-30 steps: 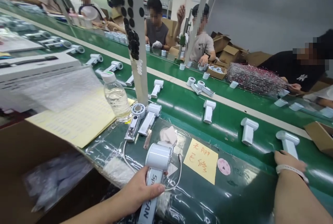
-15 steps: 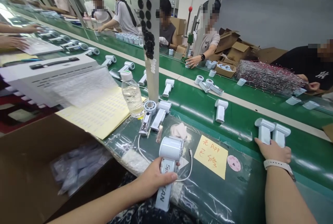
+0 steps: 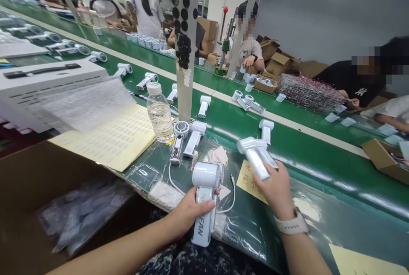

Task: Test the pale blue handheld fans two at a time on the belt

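while the left hand [image 3: 191, 212] clenches a white handheld fan [image 3: 203, 229] and the right hand [image 3: 275, 186] grasps a second white fan [image 3: 256, 152], both sit low near the middle of the frame.

the left one's long axis runs nearly upright, head up and handle toward the person; the right one lies aslant, head to the upper left, above a yellow note [image 3: 251, 183]. a third fan [image 3: 266, 132] stands just beyond the right hand on the green belt [image 3: 306, 157], closer to it than to the left. a white cable [image 3: 232, 203] loops just beside the left hand's fan. left of centre stand one water bottle [image 3: 159, 117] and two fan bodies [image 3: 193, 140]; five more fans [image 3: 147, 80] line the belt toward the upper left.
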Action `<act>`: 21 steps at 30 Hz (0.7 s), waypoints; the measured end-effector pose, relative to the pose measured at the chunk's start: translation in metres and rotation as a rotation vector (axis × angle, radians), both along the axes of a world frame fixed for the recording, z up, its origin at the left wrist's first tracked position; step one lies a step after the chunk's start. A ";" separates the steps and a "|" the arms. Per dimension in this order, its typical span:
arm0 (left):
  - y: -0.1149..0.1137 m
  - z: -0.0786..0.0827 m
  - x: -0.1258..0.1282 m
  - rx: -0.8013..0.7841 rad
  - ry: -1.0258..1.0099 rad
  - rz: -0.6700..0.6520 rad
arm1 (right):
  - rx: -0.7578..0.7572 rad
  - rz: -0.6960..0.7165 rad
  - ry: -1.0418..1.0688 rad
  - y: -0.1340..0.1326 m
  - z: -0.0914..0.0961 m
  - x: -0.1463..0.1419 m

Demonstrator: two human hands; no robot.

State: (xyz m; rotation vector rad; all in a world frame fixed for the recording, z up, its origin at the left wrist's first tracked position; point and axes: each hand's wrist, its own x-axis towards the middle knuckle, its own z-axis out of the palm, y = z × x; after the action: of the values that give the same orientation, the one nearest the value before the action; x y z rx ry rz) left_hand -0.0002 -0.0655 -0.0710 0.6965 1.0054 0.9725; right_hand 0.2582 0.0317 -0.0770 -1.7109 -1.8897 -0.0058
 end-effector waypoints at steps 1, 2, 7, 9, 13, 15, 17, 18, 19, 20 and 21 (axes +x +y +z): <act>-0.001 -0.001 0.000 0.002 -0.020 0.011 | -0.003 0.026 -0.005 0.000 -0.001 -0.016; -0.003 -0.001 0.001 0.007 -0.039 0.027 | -0.004 0.048 -0.010 -0.001 -0.002 -0.031; -0.018 -0.009 0.000 0.091 -0.040 0.101 | -0.092 0.168 -0.005 -0.022 0.006 -0.077; -0.022 -0.012 0.001 0.149 -0.020 0.071 | -0.247 0.274 0.021 -0.025 0.018 -0.078; -0.021 -0.019 0.001 0.235 0.004 -0.047 | -0.424 0.132 0.039 0.015 0.043 -0.055; -0.017 -0.022 0.000 0.247 0.024 -0.095 | -0.359 -0.041 0.008 0.049 0.042 -0.038; -0.015 -0.024 0.000 0.244 0.044 -0.135 | -0.338 -0.157 -0.018 0.079 0.032 -0.022; -0.015 -0.023 0.001 0.241 0.055 -0.146 | -0.340 -0.197 -0.026 0.090 0.024 -0.016; -0.015 -0.021 0.001 0.237 0.068 -0.148 | -0.342 -0.232 -0.032 0.099 0.016 -0.011; -0.016 -0.017 0.001 0.233 0.085 -0.139 | -0.344 -0.262 -0.035 0.106 0.009 -0.006; -0.017 -0.012 0.001 0.230 0.105 -0.123 | -0.342 -0.290 -0.037 0.110 0.002 -0.003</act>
State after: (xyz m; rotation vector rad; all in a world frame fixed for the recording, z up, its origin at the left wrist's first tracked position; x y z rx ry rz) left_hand 0.0010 -0.0824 -0.0832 0.9981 0.9387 0.9592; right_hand 0.2552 0.1415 -0.0745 -2.2167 -1.7253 0.1835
